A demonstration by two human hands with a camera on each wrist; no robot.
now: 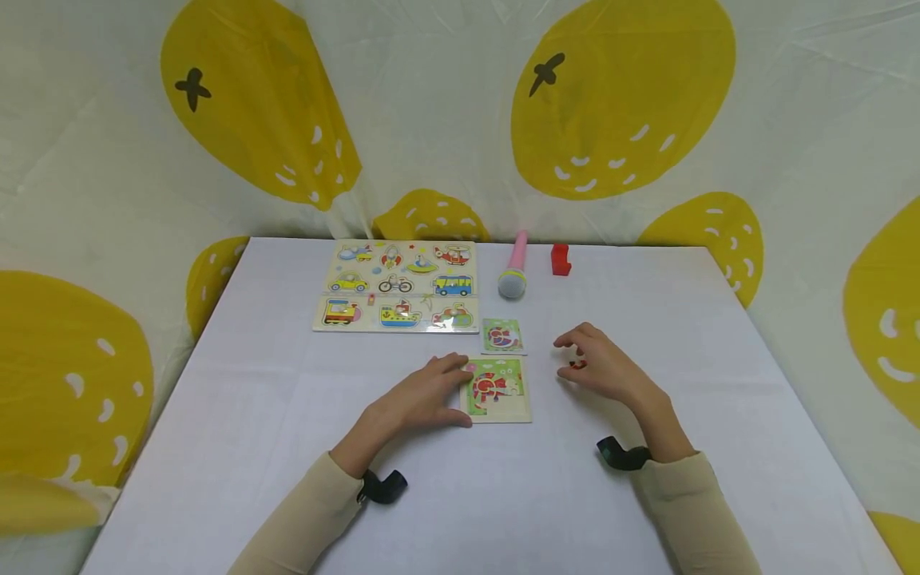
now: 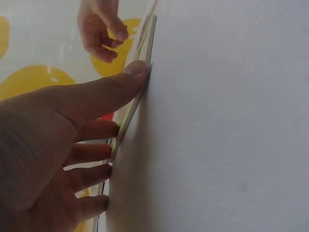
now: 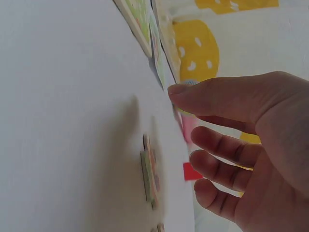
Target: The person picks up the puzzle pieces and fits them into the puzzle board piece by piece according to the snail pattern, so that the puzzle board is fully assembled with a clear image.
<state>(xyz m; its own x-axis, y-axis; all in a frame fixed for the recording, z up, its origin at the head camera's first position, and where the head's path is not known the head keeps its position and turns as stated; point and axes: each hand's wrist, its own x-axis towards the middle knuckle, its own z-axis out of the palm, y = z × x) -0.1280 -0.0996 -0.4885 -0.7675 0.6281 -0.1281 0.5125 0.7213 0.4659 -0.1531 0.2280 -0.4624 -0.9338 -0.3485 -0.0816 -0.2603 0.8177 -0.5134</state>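
A small wooden jigsaw board lies flat, its red-and-green picture partly filled and bare wood showing at the lower right. My left hand rests along its left side, the thumb at the near corner and the extended fingers touching the edge. To the right, my right hand hovers with loosely bent fingers and nothing between them. Loose jigsaw pieces lie on the table below it, mostly hidden by the hand in the head view. A small picture card sits just beyond the board.
Behind at left lies a larger vehicle puzzle board. A pink toy microphone and a small red block stand near the white table's far edge. A curtain with yellow fruit shapes hangs behind.
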